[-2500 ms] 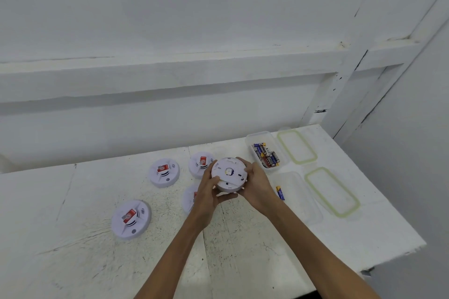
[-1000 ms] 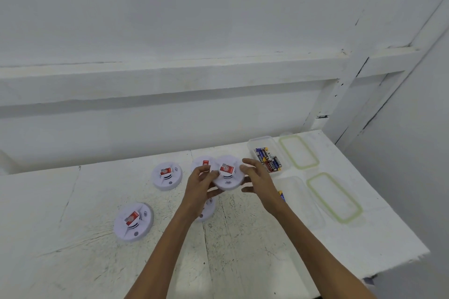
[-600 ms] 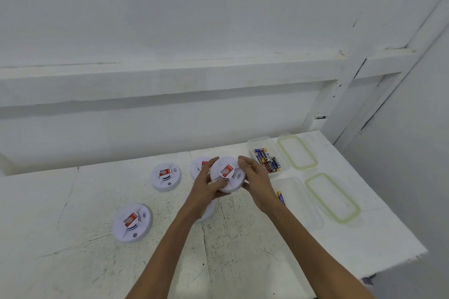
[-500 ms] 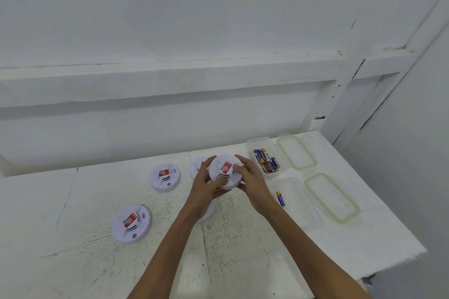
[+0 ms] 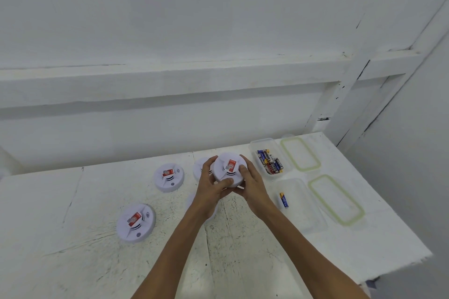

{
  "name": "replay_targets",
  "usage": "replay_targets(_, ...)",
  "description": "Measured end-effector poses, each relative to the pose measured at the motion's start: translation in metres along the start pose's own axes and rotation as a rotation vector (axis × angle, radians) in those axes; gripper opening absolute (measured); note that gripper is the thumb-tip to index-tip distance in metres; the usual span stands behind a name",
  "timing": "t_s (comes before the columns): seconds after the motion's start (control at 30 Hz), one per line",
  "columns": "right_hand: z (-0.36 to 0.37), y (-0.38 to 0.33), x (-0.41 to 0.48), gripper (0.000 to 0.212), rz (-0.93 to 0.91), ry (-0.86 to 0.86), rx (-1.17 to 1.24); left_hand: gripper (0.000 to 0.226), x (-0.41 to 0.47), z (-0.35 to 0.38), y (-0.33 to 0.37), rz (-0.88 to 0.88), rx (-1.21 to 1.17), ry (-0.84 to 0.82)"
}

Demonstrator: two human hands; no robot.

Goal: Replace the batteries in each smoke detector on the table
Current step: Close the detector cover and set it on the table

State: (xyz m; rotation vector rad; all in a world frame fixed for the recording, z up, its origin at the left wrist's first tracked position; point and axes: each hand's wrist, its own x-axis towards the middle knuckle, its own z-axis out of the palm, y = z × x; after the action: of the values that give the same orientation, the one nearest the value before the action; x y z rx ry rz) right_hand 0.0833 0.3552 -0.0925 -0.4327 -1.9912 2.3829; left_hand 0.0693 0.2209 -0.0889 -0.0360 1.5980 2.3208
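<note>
Two hands on one smoke detector here, held just above the desk, red sticker up. Left hand and right hand are both clamped round its rim. Looks like two more detectors sit half hidden behind the hands. Battery box is near, on the right.

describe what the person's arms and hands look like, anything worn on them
Both forearms are bare up to the bottom edge of the picture: no sleeves show. The left hand and the right hand have no gloves, and no watch, bracelet or wristband shows on either wrist. No rings can be made out, though the fingers are too small in the picture to be sure. No markings show on the arms.
</note>
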Motion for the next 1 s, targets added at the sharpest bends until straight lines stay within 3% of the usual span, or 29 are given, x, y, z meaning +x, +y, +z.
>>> replay_targets(0.33,-0.0007,-0.0014,-0.0016,0.034,0.009,0.058,0.013,0.085,0.0002,0.0032,-0.0077,0.034,0.074,0.01)
replay_targets(1.0,0.0008,-0.003,-0.0002,0.034,-0.005,0.074,-0.009,0.072,0.0002,0.0015,-0.0092,0.047,0.034,0.003)
